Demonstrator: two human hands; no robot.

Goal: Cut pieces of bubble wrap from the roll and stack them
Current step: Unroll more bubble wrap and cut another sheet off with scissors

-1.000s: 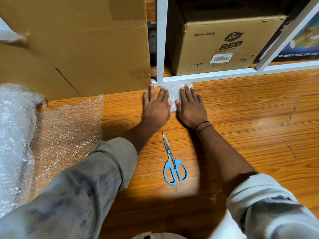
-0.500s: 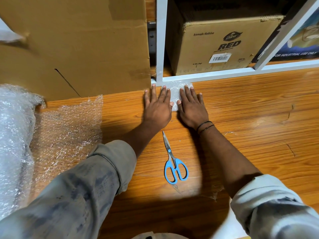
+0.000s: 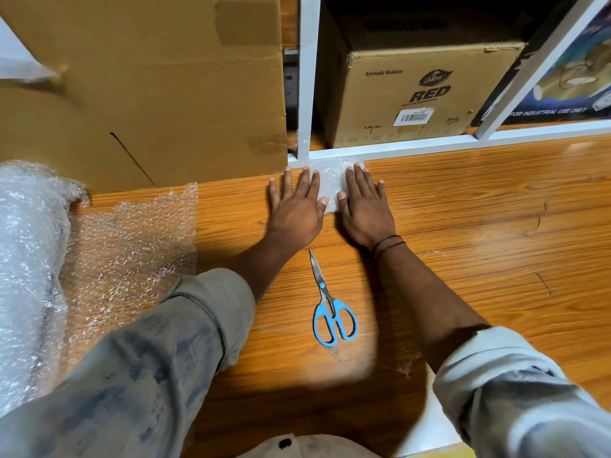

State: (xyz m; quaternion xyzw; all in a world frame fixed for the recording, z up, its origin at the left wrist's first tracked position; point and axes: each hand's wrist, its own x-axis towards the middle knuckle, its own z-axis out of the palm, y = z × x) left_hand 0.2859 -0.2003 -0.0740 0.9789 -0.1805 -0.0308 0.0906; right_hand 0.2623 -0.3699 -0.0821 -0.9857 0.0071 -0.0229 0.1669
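A small stack of cut bubble wrap pieces (image 3: pixel 331 182) lies on the wooden table against the white shelf frame. My left hand (image 3: pixel 295 209) and my right hand (image 3: pixel 363 205) press flat on it side by side, fingers straight, so most of the stack is hidden. Blue-handled scissors (image 3: pixel 330 305) lie shut on the table just behind my wrists, tips pointing away from me. The bubble wrap roll (image 3: pixel 28 276) lies at the far left, with a loose sheet (image 3: pixel 132 252) unrolled from it across the table.
A large cardboard box (image 3: pixel 142 90) stands at the back left, touching the table. The white shelf frame (image 3: pixel 413 149) borders the table's (image 3: pixel 479 246) far edge, with a printed carton (image 3: pixel 416 94) inside it. My sleeves fill the lower corners.
My hands have spread slightly apart on the stack, showing more bubble wrap between them. The scissors and the roll have not moved.
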